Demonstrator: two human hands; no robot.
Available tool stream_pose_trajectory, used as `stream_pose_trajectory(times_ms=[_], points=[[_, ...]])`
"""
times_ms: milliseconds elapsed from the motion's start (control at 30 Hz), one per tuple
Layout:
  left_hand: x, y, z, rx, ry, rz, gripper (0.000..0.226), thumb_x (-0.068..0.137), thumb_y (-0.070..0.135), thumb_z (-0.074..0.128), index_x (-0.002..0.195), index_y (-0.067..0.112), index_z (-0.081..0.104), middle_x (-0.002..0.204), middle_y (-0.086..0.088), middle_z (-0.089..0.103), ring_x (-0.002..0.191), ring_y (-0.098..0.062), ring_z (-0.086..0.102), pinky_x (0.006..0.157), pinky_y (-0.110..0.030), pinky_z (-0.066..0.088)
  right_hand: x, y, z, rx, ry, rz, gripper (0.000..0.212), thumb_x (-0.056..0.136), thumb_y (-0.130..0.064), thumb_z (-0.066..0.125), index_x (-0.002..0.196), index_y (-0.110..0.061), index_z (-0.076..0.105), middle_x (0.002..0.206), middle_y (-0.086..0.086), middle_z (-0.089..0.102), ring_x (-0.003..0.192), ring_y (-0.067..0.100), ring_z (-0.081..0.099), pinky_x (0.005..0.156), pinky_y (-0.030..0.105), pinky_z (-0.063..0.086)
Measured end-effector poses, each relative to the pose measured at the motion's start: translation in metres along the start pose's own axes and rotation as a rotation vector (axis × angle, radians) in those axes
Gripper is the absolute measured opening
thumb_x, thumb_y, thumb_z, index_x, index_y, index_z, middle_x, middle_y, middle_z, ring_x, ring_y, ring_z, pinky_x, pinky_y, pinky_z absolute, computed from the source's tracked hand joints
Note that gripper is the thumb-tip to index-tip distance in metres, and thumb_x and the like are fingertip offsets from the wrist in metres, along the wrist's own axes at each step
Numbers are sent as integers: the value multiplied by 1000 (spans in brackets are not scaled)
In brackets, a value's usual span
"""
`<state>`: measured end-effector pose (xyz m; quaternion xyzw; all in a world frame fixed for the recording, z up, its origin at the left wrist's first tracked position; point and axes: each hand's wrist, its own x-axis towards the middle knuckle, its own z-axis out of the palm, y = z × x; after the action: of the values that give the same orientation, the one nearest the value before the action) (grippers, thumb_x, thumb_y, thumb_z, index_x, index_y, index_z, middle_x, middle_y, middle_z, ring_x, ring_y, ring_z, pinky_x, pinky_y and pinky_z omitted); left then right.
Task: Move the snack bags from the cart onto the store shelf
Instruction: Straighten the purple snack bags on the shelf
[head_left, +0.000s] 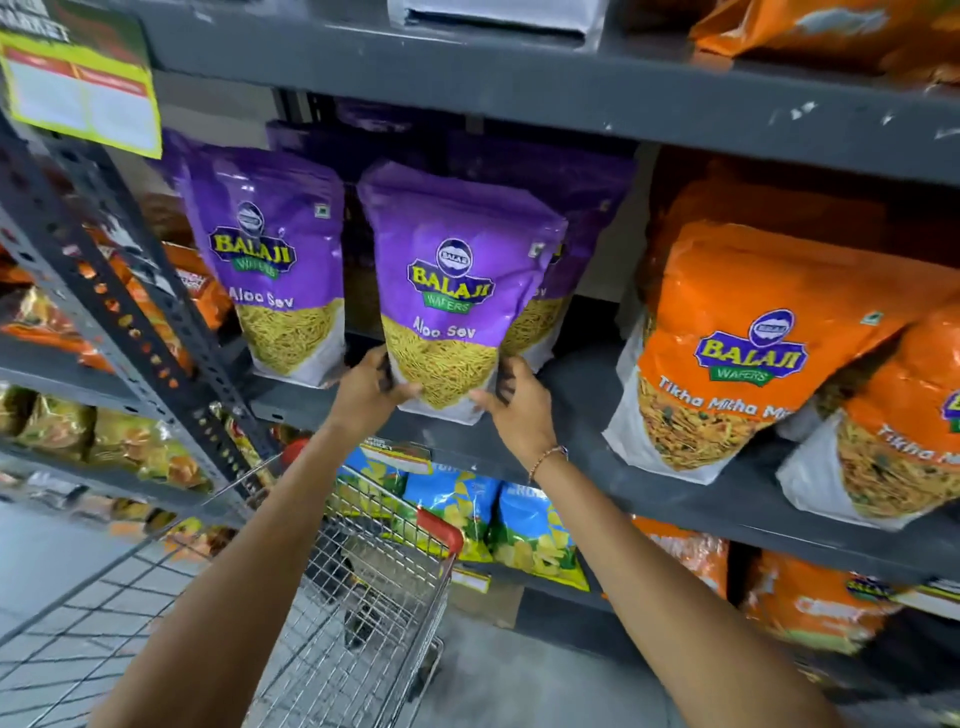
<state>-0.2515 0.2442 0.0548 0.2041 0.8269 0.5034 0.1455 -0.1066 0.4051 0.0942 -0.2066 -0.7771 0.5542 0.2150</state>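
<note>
While both hands clasp its lower corners, left hand (366, 387) and right hand (519, 402) closed on it, the glossy purple plastic snack pouch (449, 291) stands upright on the dark grey metal shelf (582, 395), above the wire cart (332, 582).

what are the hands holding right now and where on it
Both hands, left hand and right hand, grip the purple Aloo Sev bag at its bottom corners.
</note>
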Motion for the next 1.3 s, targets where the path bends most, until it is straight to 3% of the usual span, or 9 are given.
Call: stream_pose_trajectory(times_ms=[167,500,600,733,800,900,967,1067,1300], points=[[-24,32,23,-74,-12,17,60,51,52,77,103,40,51,108,-17,69,102,-36,64,92,-55,51,-10,14,-28,9,46,12,48,75,2,70,119,-4,51,95,-2,62,84,4,60,71,2,48],[-38,53,41,-163,-15,73,77,66,27,82,131,17,42,128,-6,60,115,-20,58,100,-44,48,-28,11,-47,36,54,46,61,83,-9,66,135,-9,35,125,2,53,113,12,53,92,21,49],[-51,47,24,-226,236,75,74,72,22,78,134,13,39,130,-5,51,113,-16,53,93,-28,47,-64,6,-41,-153,252,-79,35,84,-24,65,115,-19,49,98,-11,59,89,5,58,78,30,52],[-56,25,-22,-132,764,97,73,80,24,70,137,4,29,139,-21,31,130,-32,34,110,-37,29,-71,-16,14,-144,-56,-149,19,86,-24,62,104,-17,59,86,-15,66,81,0,64,77,31,54],[-39,14,-50,-18,732,-5,82,78,14,73,141,-3,22,144,-26,28,136,-35,28,109,-26,24,-45,-31,54,-150,-130,-229,26,87,-24,61,110,-14,57,97,0,67,88,9,66,81,38,54],[-6,-6,-77,119,467,-202,50,95,2,44,141,-4,24,140,-16,42,125,-24,46,74,1,41,8,-50,112,-124,-282,-186,48,86,-20,62,129,-9,43,128,10,55,108,14,58,92,34,49],[3,-22,-88,267,402,-172,42,99,7,35,138,-6,28,135,-8,44,119,-20,48,78,-7,49,41,-55,142,-107,-391,-104,55,83,-18,66,130,-8,39,126,9,53,112,15,50,94,36,45],[3,-33,-97,295,346,-65,41,86,3,57,124,-8,48,125,-24,56,115,-37,54,89,-38,46,66,-49,166,-205,-366,-66,40,77,-20,73,94,-8,39,77,-3,46,86,21,47,74,39,41],[-5,-31,-78,176,412,105,37,71,16,65,106,6,60,107,-16,67,101,-30,62,82,-47,55,63,-31,156,-223,-193,-80,48,74,-27,75,99,4,48,95,27,63,88,34,61,76,54,51]])
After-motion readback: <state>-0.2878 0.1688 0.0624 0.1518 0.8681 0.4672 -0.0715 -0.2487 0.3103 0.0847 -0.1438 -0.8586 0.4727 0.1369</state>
